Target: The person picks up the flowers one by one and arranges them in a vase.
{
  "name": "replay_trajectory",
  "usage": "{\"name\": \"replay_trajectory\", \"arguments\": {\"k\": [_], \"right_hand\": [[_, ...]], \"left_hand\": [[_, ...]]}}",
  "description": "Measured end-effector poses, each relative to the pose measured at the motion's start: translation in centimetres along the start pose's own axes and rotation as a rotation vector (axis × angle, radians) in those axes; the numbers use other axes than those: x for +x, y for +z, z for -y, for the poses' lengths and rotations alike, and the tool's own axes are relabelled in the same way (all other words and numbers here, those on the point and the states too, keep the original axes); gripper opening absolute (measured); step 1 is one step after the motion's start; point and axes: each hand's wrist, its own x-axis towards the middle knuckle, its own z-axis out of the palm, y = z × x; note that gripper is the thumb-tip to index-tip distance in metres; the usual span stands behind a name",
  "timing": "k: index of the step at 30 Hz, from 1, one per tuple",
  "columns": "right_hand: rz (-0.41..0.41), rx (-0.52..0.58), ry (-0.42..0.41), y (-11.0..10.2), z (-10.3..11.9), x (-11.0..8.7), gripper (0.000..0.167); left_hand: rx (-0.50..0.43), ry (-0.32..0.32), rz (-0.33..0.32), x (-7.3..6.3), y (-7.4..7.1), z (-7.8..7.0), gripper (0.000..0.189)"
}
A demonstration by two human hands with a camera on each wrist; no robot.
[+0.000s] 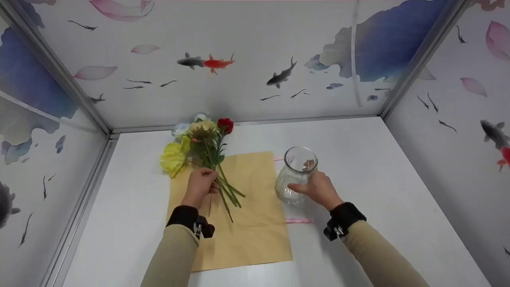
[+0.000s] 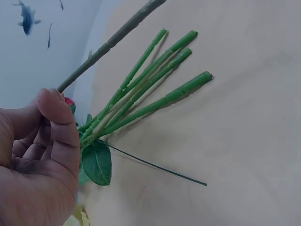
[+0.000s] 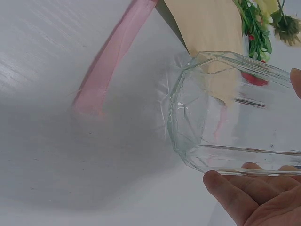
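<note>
One stem [image 2: 110,42] is pinched between the thumb and finger of the person's left hand [image 1: 202,184], above the brown paper [image 1: 255,239]. I see other green stems [image 2: 162,99] lying on this paper, with a yellow flower [image 1: 174,156] and a red flower [image 1: 225,126] at the far end. To the right of the paper, the right hand [image 1: 320,190] grips a clear glass vase [image 1: 293,175], thumb and fingers on opposite sides; whether its base touches the white bench [image 1: 382,191], I cannot tell. Near it, pink ribbon [image 1: 299,220] comes out beside the paper.
</note>
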Motion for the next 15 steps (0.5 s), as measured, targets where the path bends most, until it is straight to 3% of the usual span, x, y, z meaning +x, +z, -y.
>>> {"name": "replay_trajectory", "arguments": {"k": [15], "right_hand": [[-0.005, 0.006, -0.007, 0.1, 0.0, 0.1, 0.079]], "left_hand": [[-0.197, 0.122, 0.014, -0.8, 2.2, -2.3, 0.030]]}}
